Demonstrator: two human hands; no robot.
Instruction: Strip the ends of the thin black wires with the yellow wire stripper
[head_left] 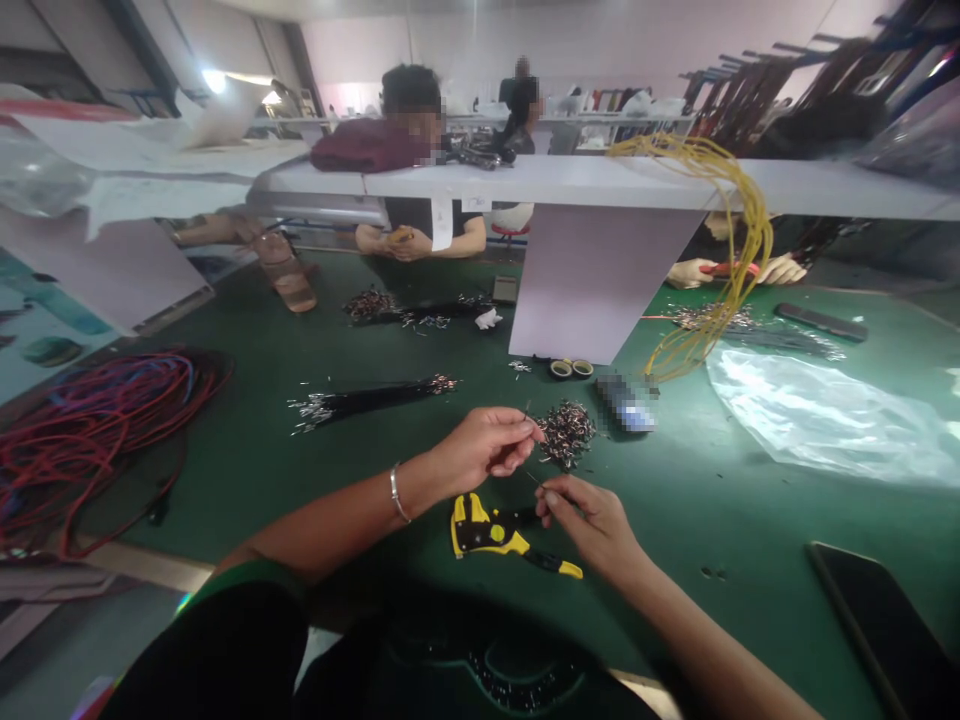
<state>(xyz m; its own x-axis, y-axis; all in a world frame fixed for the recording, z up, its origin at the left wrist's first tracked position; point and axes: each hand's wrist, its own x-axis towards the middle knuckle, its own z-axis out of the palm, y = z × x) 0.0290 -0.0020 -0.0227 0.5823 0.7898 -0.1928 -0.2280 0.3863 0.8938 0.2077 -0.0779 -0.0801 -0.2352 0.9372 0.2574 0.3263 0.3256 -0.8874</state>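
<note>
My left hand (pixel 491 440) is pinched closed beside a pile of small metal terminals (pixel 568 434). A tiny dark tip shows above its fingers, but what it belongs to is too small to name. Lower and to the right, my right hand (pixel 589 515) pinches a thin dark wire (pixel 534 480), whose end points up toward the left hand. Just left of the right hand, a yellow and black wire stripper (pixel 491 533) lies on the green tabletop (pixel 405 470). Farther left lies a bundle of black wires (pixel 367 397) with metal ends.
Red and blue cable coils (pixel 90 450) lie at left. A phone (pixel 877 620), a plastic bag (pixel 817 415), a roll pair (pixel 571 369) and yellow wires (pixel 739 250) are at right. A white shelf (pixel 570 180) on a panel (pixel 592 280) stands ahead, with co-workers beyond.
</note>
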